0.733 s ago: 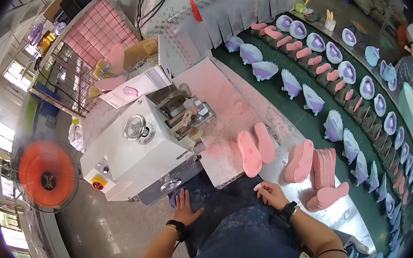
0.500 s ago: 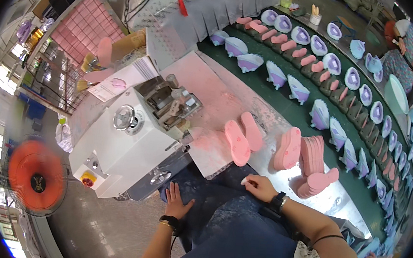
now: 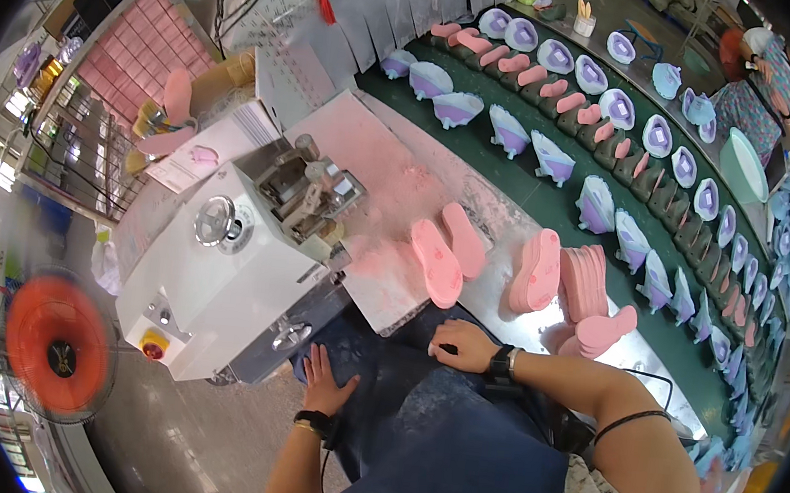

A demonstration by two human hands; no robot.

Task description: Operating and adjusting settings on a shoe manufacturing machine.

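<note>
Fingers stretched and lying flat, my left hand (image 3: 328, 388) rests on the dark blue apron (image 3: 434, 431) over my lap, below the white machine (image 3: 212, 272). My right hand (image 3: 463, 345) is closed with curled fingers over the upper part of the apron, near the table's front edge. What it holds, if anything, is hidden by the fingers. Beyond it, two pink soles lie at the table's corner: a nearer sole (image 3: 436, 265) and a farther sole (image 3: 463, 241). To their right are a pink sole pair (image 3: 536, 272) and a stack of pink soles (image 3: 583, 284).
A green conveyor (image 3: 552, 200) carries purple-and-blue shoe uppers (image 3: 596, 205) and pink soles beside dark lasts. A red fan (image 3: 60, 347) stands at the left. Behind the machine is a cardboard box (image 3: 227, 81). Another person (image 3: 761, 103) is at the far right.
My right hand has moved left and a little toward me; the small white thing at its fingertips no longer shows. My left hand stays flat on the apron. The whole view has shifted slightly.
</note>
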